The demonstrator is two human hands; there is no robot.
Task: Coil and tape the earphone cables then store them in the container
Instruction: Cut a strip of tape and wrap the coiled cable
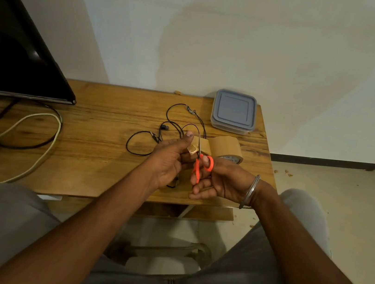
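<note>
My left hand [170, 158] pinches the free end of a strip of brown tape [194, 146] pulled from the roll [225, 147] on the wooden table. My right hand [219, 183] grips orange-handled scissors [198, 165], with the blades pointing up across the strip. Black earphone cables [171, 127] lie loose and uncoiled on the table behind my hands. More black cable shows under my left hand near the table's front edge. A grey lidded container [233, 111] stands shut at the back right corner.
A black monitor [13, 50] fills the back left. Below it, thick black and pale cables [36, 134] loop over the table's left half. The table's right edge [268, 149] is close beside the tape roll. My knees are under the front edge.
</note>
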